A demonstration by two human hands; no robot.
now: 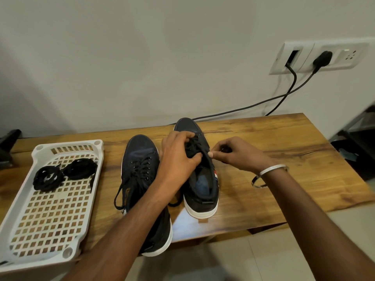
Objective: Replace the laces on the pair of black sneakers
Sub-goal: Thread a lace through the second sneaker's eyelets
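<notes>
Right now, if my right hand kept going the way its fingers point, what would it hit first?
Probably the right sneaker: the right hand points leftward, fingertips already at its side edge. Beyond that is the left hand on the laces, though depth is unclear.

Wooden table (284,151) against a pale wall (142,57), wall socket panel (316,57) with black plug (322,58) and two cables (243,107) trailing down, silver bangle (269,175).
</notes>
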